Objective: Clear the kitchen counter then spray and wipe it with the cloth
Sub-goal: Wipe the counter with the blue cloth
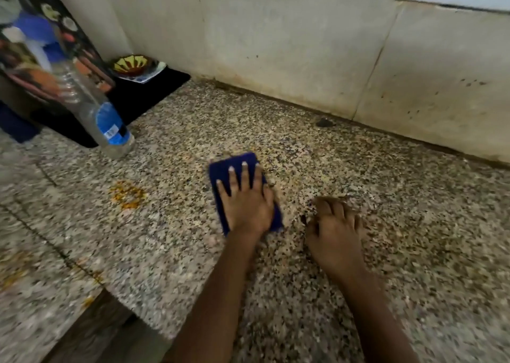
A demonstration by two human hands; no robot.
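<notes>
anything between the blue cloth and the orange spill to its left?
Nothing in the head view: only bare speckled counter separates the blue cloth, pressed flat under the left hand, from the orange spill.

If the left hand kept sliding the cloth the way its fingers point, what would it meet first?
The left hand on the blue cloth points toward the back wall; only bare counter seems to lie between, though depth is uncertain.

A speckled stone surface (303,147), polished and mottled in grey, tan and black, carries a folded cloth (229,169) of matt dark-blue fabric. Left of the cloth stands a bottle (91,108) of clear, ribbed plastic with a glossy blue label. Behind the bottle lies a matt black mat (154,92). The wall (276,45) behind the cloth is smooth, pale, stained tile.
</notes>
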